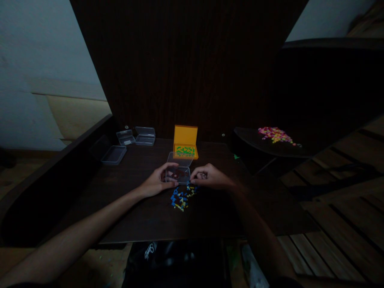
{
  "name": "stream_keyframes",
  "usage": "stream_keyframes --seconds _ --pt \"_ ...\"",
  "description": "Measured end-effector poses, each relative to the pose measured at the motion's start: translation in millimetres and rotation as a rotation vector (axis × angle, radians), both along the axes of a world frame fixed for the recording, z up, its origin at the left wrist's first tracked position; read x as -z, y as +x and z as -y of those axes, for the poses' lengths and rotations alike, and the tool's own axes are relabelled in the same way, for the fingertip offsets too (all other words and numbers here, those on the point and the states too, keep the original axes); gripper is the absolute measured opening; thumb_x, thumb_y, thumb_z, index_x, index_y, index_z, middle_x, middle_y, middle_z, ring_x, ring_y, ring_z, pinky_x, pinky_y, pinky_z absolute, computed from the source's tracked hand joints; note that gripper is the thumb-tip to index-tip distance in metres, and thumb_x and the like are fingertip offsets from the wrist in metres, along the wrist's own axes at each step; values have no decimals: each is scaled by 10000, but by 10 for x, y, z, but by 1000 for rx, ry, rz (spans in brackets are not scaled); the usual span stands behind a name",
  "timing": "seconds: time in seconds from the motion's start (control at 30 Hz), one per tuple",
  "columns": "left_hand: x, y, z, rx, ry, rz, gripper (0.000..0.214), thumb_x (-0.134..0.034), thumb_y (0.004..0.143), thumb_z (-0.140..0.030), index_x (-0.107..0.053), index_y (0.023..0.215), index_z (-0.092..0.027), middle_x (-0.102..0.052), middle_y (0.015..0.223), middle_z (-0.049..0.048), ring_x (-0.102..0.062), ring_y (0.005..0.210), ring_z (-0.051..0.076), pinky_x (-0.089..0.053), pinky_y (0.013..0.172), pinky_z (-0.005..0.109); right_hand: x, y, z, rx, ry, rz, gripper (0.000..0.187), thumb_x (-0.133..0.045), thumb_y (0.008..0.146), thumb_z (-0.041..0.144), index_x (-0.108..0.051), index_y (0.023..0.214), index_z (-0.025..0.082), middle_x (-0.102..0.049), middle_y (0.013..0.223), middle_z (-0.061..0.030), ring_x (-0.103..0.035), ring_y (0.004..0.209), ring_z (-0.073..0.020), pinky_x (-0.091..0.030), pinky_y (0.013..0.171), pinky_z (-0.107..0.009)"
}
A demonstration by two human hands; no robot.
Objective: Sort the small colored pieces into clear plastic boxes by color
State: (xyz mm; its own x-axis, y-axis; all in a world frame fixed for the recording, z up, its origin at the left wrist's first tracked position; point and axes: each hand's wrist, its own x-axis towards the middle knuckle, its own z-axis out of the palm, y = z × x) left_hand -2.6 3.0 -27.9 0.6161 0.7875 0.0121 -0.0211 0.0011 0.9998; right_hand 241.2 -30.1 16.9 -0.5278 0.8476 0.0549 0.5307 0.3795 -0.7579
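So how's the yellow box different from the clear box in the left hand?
The yellow box is opaque; the clear box is see-through. The left hand holds the clear box, but the yellow box isn't held. The yellow box contains green pieces; what's in the clear box is hard to tell. Both are open.

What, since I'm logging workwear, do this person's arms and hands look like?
Left hand and right hand are ungloved; left forearm and right forearm are bare, with no watch or bracelet visible. Dark cloth, perhaps a sleeve edge, shows at the bottom edge.
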Motion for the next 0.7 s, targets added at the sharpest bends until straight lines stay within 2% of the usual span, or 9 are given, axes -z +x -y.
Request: stream_keyframes --seconds 0.13,0.33,0.5,0.7 --pt "14 12 24 12 14 12 673 -778 652 -212 -460 1244 -178 -608 957 34 -598 842 134 -487 811 336 82 -86 -29 60 73 -9 259 -595 810 355 -689 831 115 -394 495 74 -328 456 -60 -257 469 -185" --pt "42 47 82 80 0 26 658 -763 680 -202 -442 1254 -184 -624 920 28 -616 853 142 -483 816 334 177 -220 -40 45 163 143 169 -579 808 232 -711 838 130 -459 514 61 -371 471 -59 -272 508 -188" --pt "46 64 110 102 -4 35 654 -752 694 -192 -423 1259 -171 -627 929 37 -626 870 150 -487 822 342 213 -261 -34 61 225 241 156 -605 788 199 -737 866 166 -557 571 36 -415 507 -66 -276 539 -193" --pt "52 72 117 112 10 50 638 -749 694 -179 -437 1250 -178 -621 951 43 -627 870 148 -489 812 334 214 -290 -25 92 260 269 180 -605 780 191 -753 883 184 -584 582 24 -425 506 -71 -281 538 -192"
